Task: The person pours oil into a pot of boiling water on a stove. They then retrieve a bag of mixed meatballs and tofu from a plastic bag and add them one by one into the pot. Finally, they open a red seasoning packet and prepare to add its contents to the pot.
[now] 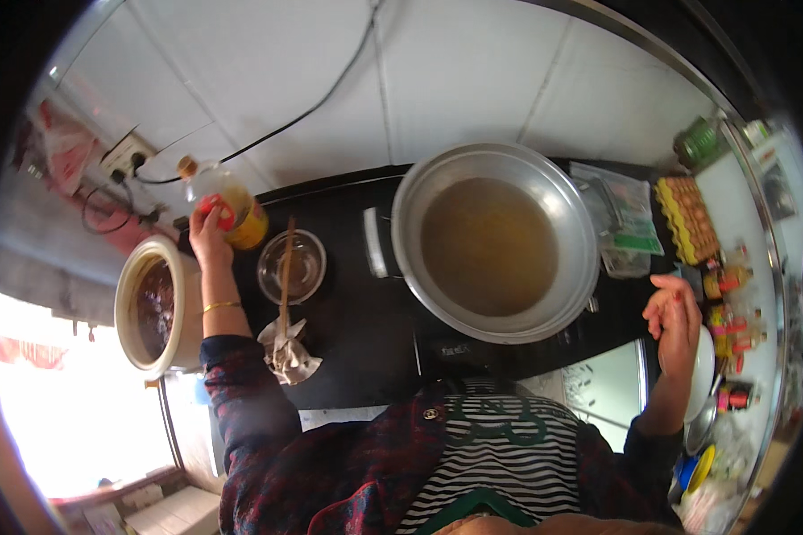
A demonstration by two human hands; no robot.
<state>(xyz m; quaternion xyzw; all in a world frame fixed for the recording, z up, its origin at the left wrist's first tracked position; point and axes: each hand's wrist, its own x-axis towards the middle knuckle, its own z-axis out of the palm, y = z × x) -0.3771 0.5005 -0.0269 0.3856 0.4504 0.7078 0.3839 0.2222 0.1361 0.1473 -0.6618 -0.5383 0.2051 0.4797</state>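
Note:
On the left, my left hand (209,234) is closed around the red handle of a clear plastic bottle (248,225) with yellow liquid and a yellow label. The bottle stands or leans near the wall; its base is hard to make out. Right of it are a glass bowl (308,276) and wooden chopsticks (287,267) lying across it, their lower ends by a crumpled cloth (288,355). A large metal pot (583,259) of cloudy brownish liquid stands in the middle. My right hand (674,308) hangs at the right with loosely bent fingers and holds nothing visible.
A cream crock (123,308) with dark contents stands at the far left. Egg trays (687,218), a plastic bag (629,209), several bottles (732,281) and a white bowl (700,374) crowd the right. Behind runs a tiled wall (455,71) with a black cable (317,105) and a socket.

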